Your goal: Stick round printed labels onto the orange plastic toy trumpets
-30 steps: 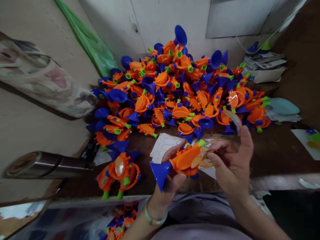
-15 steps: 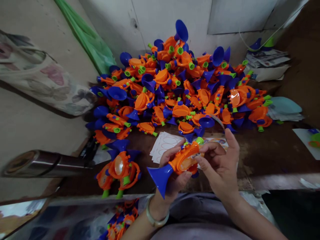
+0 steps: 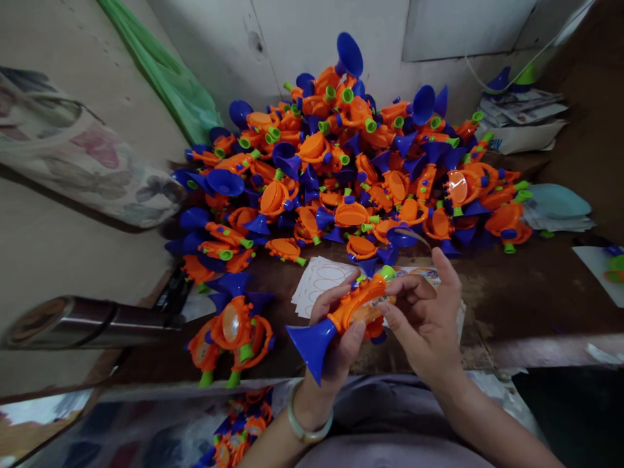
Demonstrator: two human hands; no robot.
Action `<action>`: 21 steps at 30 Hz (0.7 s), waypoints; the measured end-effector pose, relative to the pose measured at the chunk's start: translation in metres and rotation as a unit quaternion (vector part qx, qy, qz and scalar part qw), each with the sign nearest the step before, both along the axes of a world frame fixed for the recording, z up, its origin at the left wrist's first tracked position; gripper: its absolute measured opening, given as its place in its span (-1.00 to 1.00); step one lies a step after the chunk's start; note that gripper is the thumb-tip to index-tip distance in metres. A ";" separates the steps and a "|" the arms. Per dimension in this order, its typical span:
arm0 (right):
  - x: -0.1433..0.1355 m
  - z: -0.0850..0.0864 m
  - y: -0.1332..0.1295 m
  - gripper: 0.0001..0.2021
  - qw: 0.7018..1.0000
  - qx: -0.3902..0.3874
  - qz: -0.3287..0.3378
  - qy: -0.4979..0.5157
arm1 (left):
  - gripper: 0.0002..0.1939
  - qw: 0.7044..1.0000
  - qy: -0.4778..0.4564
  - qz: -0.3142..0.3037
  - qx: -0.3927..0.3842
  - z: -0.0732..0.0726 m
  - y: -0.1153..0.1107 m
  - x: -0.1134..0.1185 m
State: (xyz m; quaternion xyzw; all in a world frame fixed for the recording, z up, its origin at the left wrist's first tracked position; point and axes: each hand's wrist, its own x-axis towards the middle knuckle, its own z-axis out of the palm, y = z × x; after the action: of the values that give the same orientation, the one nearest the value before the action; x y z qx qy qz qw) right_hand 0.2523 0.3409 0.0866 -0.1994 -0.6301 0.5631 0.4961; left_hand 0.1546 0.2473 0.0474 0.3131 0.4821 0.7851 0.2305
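My left hand (image 3: 336, 344) is wrapped round an orange toy trumpet (image 3: 358, 305) with a blue bell and a lime-green mouthpiece. The bell points down to the left. My right hand (image 3: 429, 318) pinches the edge of a clear oval sticker (image 3: 375, 309) with thumb and fingers, against the trumpet's flat oval side. One finger of that hand is raised, and a thin curved second sticker (image 3: 414, 235) clings to its tip. Behind the trumpet lie white sheets with oval outlines (image 3: 324, 279) and a printed sticker sheet (image 3: 424, 274), partly hidden by my hands.
A large heap of toy trumpets (image 3: 314, 148) fills the back of the brown table (image 3: 531, 286). Several trumpets (image 3: 231, 322) stand together at the left front, beside a steel flask (image 3: 92, 322). Papers and a light-blue dish (image 3: 558, 200) lie on the right. More trumpets (image 3: 244, 426) are below the table edge.
My left thumb has moved up onto the trumpet's oval side by the sticker. The right hand keeps its pinch, and its raised finger has shifted slightly. The view has moved a little.
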 end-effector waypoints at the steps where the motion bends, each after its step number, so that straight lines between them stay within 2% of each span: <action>1: -0.001 0.000 0.000 -0.22 1.000 0.007 -0.004 -0.003 | -0.62 1.000 -0.002 0.009 -0.008 -0.001 0.000 0.001; 4: -0.002 0.000 0.001 -0.25 0.998 0.047 -0.028 -0.006 | -0.61 0.999 -0.009 0.030 -0.025 -0.002 0.000 0.002; 8: -0.002 0.001 0.004 -0.25 0.992 0.095 -0.062 -0.046 | -0.63 0.999 -0.001 0.035 -0.009 0.003 0.000 0.004; 13: -0.001 0.003 0.005 -0.45 0.986 0.110 -0.086 -0.090 | -0.65 0.999 0.009 0.031 0.009 0.009 0.001 0.005; 17: -0.002 0.000 0.002 -0.32 0.986 0.114 -0.084 -0.089 | -0.66 0.999 0.027 0.044 0.007 0.010 0.002 0.006; 21: -0.003 -0.008 0.010 -0.22 0.975 0.174 -0.097 -0.097 | -0.67 0.999 0.029 0.042 -0.015 0.010 -0.002 0.004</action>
State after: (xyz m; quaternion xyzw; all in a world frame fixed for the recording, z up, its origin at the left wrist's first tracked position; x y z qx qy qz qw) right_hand 0.2493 0.3509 0.0781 -0.2241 -0.7411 0.3719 0.5121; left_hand 0.1589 0.2456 0.0575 0.3115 0.5127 0.7776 0.1881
